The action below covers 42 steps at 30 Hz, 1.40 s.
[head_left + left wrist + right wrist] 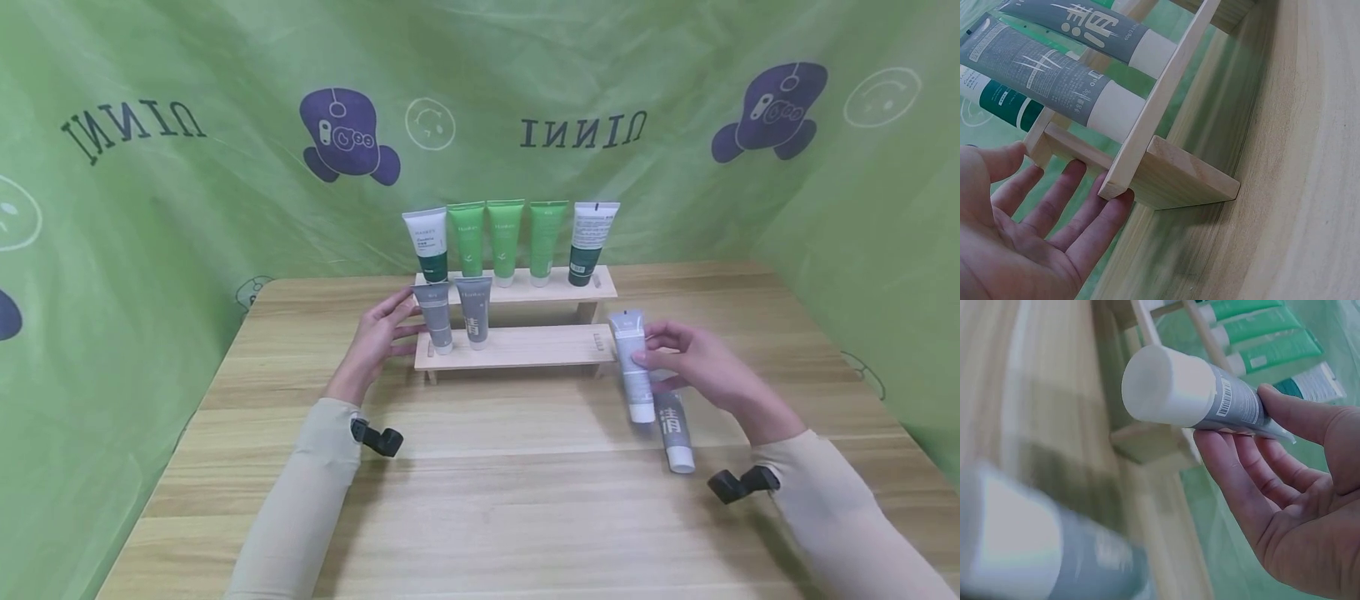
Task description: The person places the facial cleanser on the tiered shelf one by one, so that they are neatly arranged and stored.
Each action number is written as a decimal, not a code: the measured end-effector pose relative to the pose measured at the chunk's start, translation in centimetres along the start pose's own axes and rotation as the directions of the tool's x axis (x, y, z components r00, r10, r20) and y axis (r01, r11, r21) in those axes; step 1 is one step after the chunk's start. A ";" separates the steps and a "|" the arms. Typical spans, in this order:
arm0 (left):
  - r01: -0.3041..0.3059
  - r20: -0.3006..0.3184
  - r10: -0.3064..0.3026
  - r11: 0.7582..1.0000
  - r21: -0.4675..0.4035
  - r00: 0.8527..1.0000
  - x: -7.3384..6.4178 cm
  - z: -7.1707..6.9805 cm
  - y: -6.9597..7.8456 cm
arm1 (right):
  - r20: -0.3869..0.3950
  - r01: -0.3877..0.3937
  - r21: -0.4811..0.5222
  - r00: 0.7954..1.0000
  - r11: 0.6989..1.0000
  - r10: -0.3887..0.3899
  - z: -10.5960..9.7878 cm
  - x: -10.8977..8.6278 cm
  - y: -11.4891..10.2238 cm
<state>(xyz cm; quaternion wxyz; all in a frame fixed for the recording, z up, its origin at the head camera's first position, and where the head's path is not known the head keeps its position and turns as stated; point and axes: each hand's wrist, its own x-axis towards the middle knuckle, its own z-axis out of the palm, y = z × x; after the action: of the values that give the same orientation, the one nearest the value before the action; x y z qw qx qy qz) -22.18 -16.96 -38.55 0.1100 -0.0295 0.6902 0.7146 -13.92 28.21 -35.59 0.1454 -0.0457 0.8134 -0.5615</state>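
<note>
My right hand point(697, 367) holds a grey squeeze tube point(633, 367) between thumb and fingers, white cap downward, near the right end of a two-step wooden display stand point(525, 348). In the right wrist view the white cap point(1160, 387) faces the camera. Another grey tube point(675, 429) lies on the table below that hand. At the stand's left end, my left hand point(378, 337) rests its fingertips point(1119, 206) on the lower shelf's edge, with fingers mostly straight. On the lower step stand two grey tubes, one left point(435, 318) and one beside it point(474, 312).
Along the upper step stand a white-and-green tube point(427, 242), several green tubes point(506, 242) and another white-and-green tube point(592, 242) at the right. Behind the wooden table point(487, 517) hangs a green printed cloth point(465, 50).
</note>
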 end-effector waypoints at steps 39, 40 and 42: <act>-0.004 0.002 0.004 1.000 0.003 1.000 -0.1 0.1 0.1 | -0.200 0.388 0.133 0.912 0.912 -0.359 10.1 6.8 -6.4; -0.003 0.002 0.003 1.000 -0.001 1.000 -0.1 0.2 0.1 | -0.206 0.397 0.136 0.908 0.908 -0.366 10.3 6.9 -6.3; -0.004 0.001 0.004 1.000 -0.008 1.000 -0.1 0.1 0.1 | -0.219 0.412 0.135 0.899 0.901 -0.378 10.7 7.3 -6.2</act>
<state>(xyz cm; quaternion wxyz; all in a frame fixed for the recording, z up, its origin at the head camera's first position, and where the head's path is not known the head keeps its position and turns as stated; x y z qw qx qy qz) -22.10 -16.85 -38.41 0.1089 -0.0284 0.6872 0.7177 -18.32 14.60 -34.67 -0.0457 -0.1439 0.7435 -0.6515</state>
